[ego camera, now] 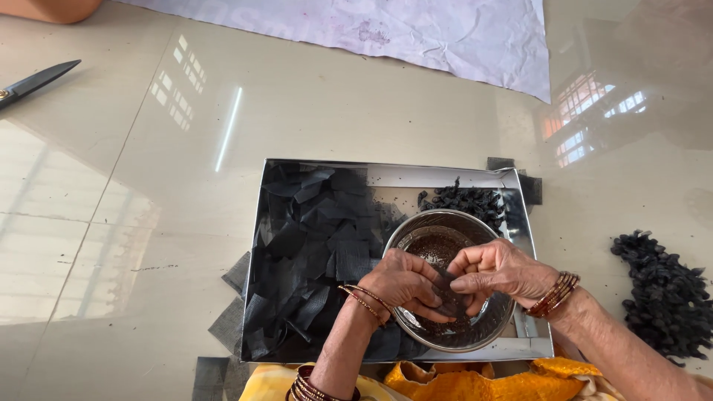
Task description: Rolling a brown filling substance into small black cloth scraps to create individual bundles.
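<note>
Over a steel bowl (453, 338), a person's left hand (405, 286) and right hand (496, 271) meet fingertip to fingertip, both curled nearly closed around one small black mesh square (448, 298) that they pinch and fold between them. The bowl sits at the near right of a shiny metal tray (438, 176) and holds a dark, grainy filling that shows through its middle. To the left, a deep heap of flat black squares (312, 245) covers most of the tray, with a few spilling over its near left edge onto the floor. At the tray's far right corner lies a small pile of twisted black pieces (468, 200), and a larger mound of similar dark twists (665, 293) rests on the glossy tiled floor (148, 223), well apart to the right. Judged from these heaps, a good share appears finished, yet the stack of unfolded squares remains large. A crumpled pale sheet (416, 30) lies beyond the tray, and scissors (33, 82) rest at far left.
</note>
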